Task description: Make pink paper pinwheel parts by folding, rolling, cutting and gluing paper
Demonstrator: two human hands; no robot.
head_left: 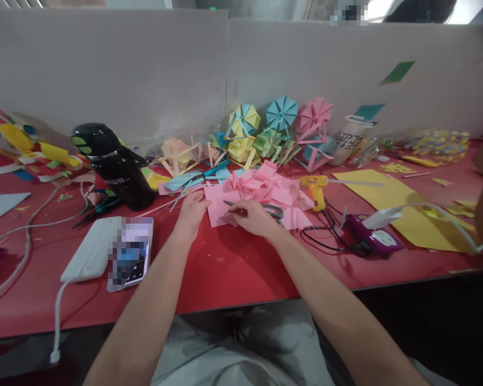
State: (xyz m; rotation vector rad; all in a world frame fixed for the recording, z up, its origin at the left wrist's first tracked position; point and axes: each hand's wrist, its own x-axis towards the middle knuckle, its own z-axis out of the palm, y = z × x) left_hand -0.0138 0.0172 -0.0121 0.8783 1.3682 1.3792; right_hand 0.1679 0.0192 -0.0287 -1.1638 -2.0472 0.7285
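Pink paper against left grip, under right grip; cannot tell if either clamped

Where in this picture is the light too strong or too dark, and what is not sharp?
Head view: washed-out brightness at top right, above the partition; deep darkness under the table, at lower right; mosaic blocks over part of the phone; fine creases look soft in the pink paper near the right hand.

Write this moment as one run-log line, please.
left hand: at left edge of pink sheet | right hand: over pink sheet, grip unclear | scissors handles: beside right hand | glue gun: farther right
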